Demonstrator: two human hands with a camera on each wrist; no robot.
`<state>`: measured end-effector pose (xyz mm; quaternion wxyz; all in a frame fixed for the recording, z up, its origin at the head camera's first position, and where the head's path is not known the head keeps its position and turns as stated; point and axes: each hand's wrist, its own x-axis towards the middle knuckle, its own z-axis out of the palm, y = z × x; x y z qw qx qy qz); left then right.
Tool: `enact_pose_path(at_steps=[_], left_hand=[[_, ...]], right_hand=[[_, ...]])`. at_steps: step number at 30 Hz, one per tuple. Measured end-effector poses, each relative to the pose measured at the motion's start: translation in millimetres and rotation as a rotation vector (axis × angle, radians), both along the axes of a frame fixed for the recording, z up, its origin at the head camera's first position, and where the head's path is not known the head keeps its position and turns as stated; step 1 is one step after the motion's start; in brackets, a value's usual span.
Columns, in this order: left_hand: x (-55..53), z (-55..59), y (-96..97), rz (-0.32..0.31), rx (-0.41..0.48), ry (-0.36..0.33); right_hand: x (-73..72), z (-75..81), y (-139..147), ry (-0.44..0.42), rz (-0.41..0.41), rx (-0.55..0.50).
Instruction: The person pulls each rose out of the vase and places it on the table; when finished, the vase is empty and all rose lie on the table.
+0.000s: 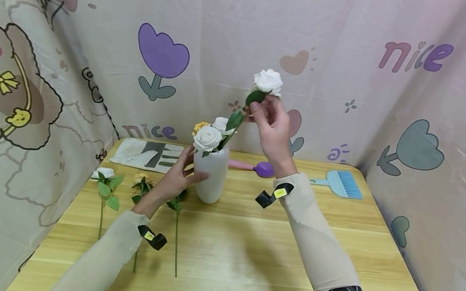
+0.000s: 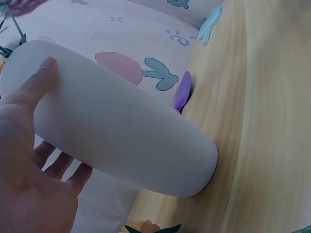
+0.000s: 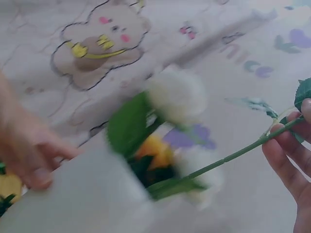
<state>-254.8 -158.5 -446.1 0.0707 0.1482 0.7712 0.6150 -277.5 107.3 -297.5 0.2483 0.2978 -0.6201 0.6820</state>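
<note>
My left hand (image 1: 177,175) grips the tall white vase (image 1: 210,180), with the thumb across its near side and the fingers reaching round the back in the left wrist view. Inside the vase stand white roses (image 1: 207,138) and a yellow rose (image 1: 201,126). Above and to the right, my right hand (image 1: 274,128) pinches the stem of another white rose (image 1: 268,81) just under its bloom. The right wrist view shows this green stem (image 3: 233,157) slanting down into the vase mouth; its lower end is hidden.
On the left of the table lie a white rose (image 1: 104,174), a yellow rose (image 1: 142,179) and a stem (image 1: 176,242) whose bloom is hidden by my left hand. Along the back are a white-and-grey cloth item (image 1: 132,154), a purple scoop (image 1: 264,169) and a light-blue brush (image 1: 343,184).
</note>
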Motion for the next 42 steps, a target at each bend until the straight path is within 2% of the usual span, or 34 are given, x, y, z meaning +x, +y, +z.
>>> enact_pose_path(at_steps=[4, 9, 13, 17, 22, 26, 31, 37, 42], left_hand=[[0.5, 0.3, -0.3, 0.006, -0.009, -0.004], [1.0, 0.8, -1.5, 0.007, 0.0, -0.001], [0.6, 0.0, -2.2, 0.004, 0.008, 0.005], [0.3, -1.7, -1.9, 0.004, 0.009, 0.0], [1.0, -2.4, -0.1, 0.006, 0.01, 0.002], [1.4, -1.7, 1.4, -0.004, 0.011, 0.015], [1.8, -0.6, 1.5, -0.003, 0.013, 0.017], [2.2, 1.0, 1.9, -0.008, 0.016, 0.017], [2.6, 1.2, 0.9, -0.008, 0.018, 0.02]], right_hand=[[1.9, 17.0, 13, 0.018, -0.018, -0.075], [5.2, 28.3, 36, -0.034, -0.02, -0.14], [8.1, 27.7, 57, -0.088, -0.069, -0.135], [9.3, 18.1, 74, -0.189, -0.085, -0.08], [11.3, -13.2, 85, -0.359, -0.078, -0.002], [12.5, -48.8, 90, -0.467, -0.085, 0.037], [17.7, -95.3, 89, -0.577, -0.087, 0.156], [24.0, -150.3, 81, -0.648, -0.022, 0.269], [29.2, -182.0, 74, -0.682, 0.004, 0.377]])
